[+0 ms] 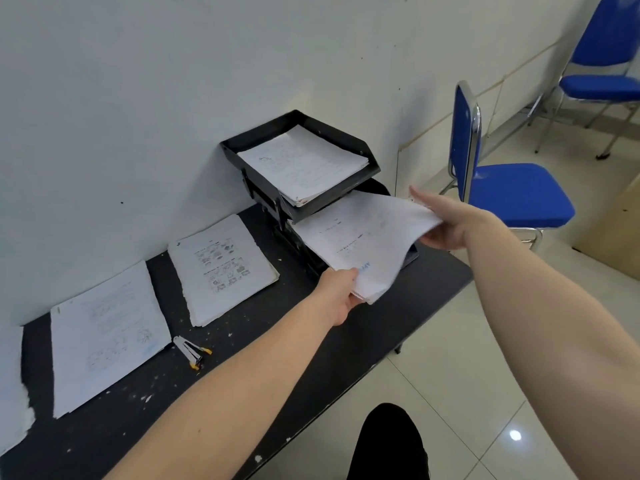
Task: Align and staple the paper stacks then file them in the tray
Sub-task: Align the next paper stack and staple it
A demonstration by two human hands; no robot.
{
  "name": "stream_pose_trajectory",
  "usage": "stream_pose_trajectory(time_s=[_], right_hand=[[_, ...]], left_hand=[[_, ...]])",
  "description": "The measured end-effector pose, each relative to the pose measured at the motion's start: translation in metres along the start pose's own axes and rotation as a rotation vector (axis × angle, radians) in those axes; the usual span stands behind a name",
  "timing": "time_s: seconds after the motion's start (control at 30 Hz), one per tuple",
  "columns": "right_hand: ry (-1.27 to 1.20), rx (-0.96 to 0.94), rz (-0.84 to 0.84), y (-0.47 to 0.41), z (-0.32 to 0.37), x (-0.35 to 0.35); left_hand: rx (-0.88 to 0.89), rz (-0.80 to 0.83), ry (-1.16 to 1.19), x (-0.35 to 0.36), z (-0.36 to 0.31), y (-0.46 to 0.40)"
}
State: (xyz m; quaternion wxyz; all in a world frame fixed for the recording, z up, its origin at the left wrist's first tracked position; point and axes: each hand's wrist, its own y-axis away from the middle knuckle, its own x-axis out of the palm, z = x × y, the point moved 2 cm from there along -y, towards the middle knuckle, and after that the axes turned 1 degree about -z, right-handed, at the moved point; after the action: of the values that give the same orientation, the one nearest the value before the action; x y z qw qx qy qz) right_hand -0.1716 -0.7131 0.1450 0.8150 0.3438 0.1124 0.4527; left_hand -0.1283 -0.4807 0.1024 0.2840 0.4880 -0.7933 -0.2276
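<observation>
A dark bench [346,341] stands against the wall, a black stacked tray [298,140] at its far end; both hands hold a paper stack [360,237] over the lower tier, left hand [341,294] pinching its near corner, right hand [446,220] gripping its far edge; a stapler [191,351] lies between two other stacks.

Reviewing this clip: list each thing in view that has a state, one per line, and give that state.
Left hand: grips the held stack's near corner.
Right hand: holds the held stack's far edge.
Held stack: sagging between both hands, partly inside the lower tray.
Lower tray: mostly hidden by that stack.
Upper tray: holds papers.
Stapler: lies unused on the table.
Two paper stacks: lie flat on the table, not yet filed.
</observation>
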Motion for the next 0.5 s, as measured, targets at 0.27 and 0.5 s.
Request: stream_pose_trajectory(time_s=[0.27, 0.5], right_hand=[[-0.204, -0.079, 0.262, -0.012, -0.052, 0.016], [-0.133, -0.007, 0.067, -0.017, -0.056, 0.038]], left_hand=[[-0.029, -0.048, 0.046, 0.001, -0.024, -0.012], [-0.07, 0.022, 0.0, -0.022, -0.026, -0.011]])
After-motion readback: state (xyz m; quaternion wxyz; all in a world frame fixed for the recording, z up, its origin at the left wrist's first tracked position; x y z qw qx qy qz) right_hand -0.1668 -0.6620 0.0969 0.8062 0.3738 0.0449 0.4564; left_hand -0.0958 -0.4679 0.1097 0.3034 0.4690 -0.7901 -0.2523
